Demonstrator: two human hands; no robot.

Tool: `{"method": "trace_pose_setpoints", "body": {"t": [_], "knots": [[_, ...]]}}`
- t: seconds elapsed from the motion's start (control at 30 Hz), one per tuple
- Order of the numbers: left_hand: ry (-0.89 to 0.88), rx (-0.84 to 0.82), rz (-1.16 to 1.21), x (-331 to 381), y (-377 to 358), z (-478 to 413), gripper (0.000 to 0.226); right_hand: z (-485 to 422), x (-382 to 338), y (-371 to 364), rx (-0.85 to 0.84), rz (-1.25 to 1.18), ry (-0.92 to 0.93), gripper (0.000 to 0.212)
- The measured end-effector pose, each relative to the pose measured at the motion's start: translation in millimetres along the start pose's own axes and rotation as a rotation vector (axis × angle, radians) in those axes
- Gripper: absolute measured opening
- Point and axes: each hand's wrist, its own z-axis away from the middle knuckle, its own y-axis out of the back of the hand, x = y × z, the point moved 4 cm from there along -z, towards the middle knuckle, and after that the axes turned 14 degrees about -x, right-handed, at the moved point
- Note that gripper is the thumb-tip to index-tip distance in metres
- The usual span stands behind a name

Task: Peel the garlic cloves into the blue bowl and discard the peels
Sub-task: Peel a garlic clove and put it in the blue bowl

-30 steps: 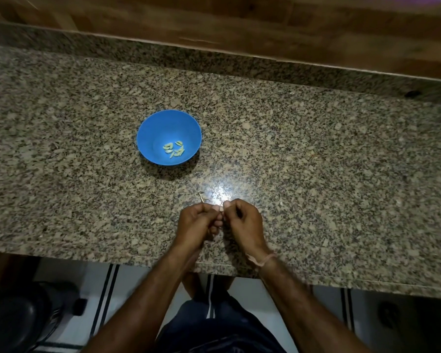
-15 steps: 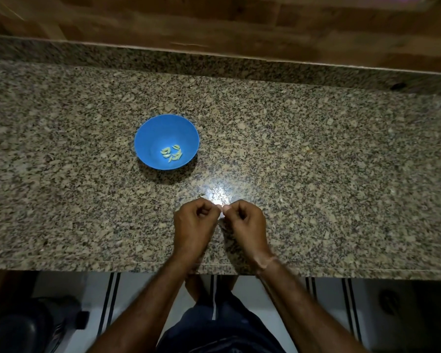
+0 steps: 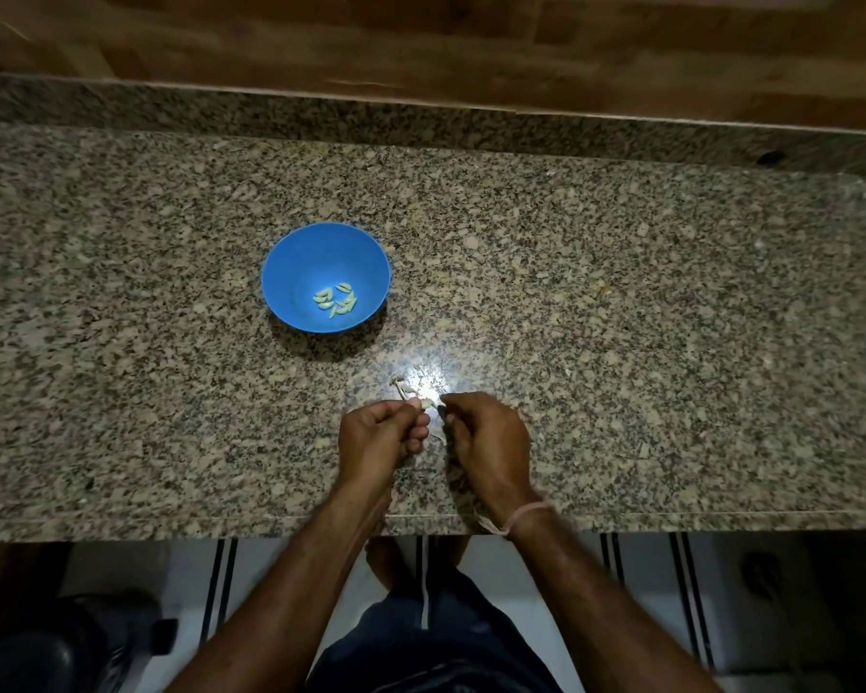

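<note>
a blue bowl (image 3: 307,257) sits on the stone counter (image 3: 646,317), a little left of the middle of the frame. a small heap of peeled cloves (image 3: 336,300) lies at the bottom of the bowl.

the two hands are below the bowl, near the middle of the frame, close to the front edge of the counter. the left hand (image 3: 378,435) has its fingers curled in, and its thumb and fingertips pinch a small garlic clove (image 3: 425,403) at the top of the hand. the right hand (image 3: 488,437) is just beside it, fingers curled too, with the fingertips (image 3: 448,403) very near the clove. it is too small to tell if they pinch a bit of skin.

a few bits of peel (image 3: 401,385) lie on the counter just above the left hand, beside a bright spot of light.

a thin pink string (image 3: 526,512) goes round the right wrist. a wooden wall (image 3: 421,37) runs along the top of the frame. at the bottom are a white floor (image 3: 536,567) with dark stripes and dark shorts (image 3: 436,652).
</note>
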Motion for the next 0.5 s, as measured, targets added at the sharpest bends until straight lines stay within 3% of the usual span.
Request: {"method": "trace_pose_setpoints", "body": {"t": [0.07,0.23,0.37,0.5], "knots": [[0.034,0.001,0.036,-3.9,0.8,-1.3,0.015,1.5,-1.1,-0.1,0.014,-0.081,0.033,0.018],[0.026,-0.053,0.030,-5.0,-1.2,-1.6,0.012,1.9,-3.6,-0.1,-0.059,-0.566,0.013,0.010],[-0.036,-0.072,-0.042,-1.7,-3.4,-0.8,0.008,2.8,1.1,-4.6,-0.095,-0.858,-0.106,0.007],[-0.136,-0.060,-0.171,6.2,-3.5,1.4,0.006,3.9,6.2,-7.4,-0.105,-0.922,-0.149,0.009]]}}
